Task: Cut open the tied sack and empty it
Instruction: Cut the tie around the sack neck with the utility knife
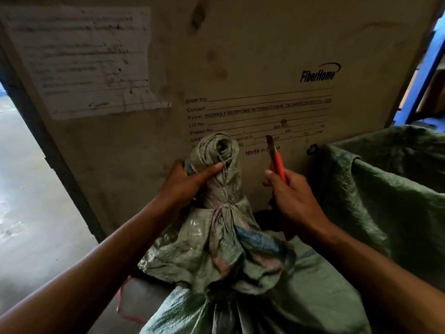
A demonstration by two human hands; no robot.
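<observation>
A: Sack (216,249) position: centre foreground, standing upright against a large cardboard shipping carton (240,56). Material is green woven plastic, faded, with blue and pink striping near the gathered neck.

B: Closure status?

A: Neck is bunched and bound with a thin tie (222,205). Above the tie, the surplus fabric is rolled into a tight topknot (219,150). Tie is intact; sack remains sealed.

B: Left hand (185,183)?

A: Grasping the neck between tie and topknot. Fingers wrap behind the fabric, thumb lies across the front just under the roll.

B: Right hand (292,196)?

A: Clenched around an orange-handled utility knife (275,160). Blade is extended and points upward, slightly tilted left. Knife is just beside the topknot, to its right, with a visible gap; blade contacts nothing.

B: Surroundings?

A: Carton face carries printed shipping fields and "FiberHome" branding, plus a paper sheet (86,61) stuck at upper left, text too blurred to read. A second green woven sack (390,189) stands at right with its mouth open. Red cord (120,302) lies on the floor at lower left of the tied sack. Pale concrete floor (29,201) is visible at far left.
</observation>
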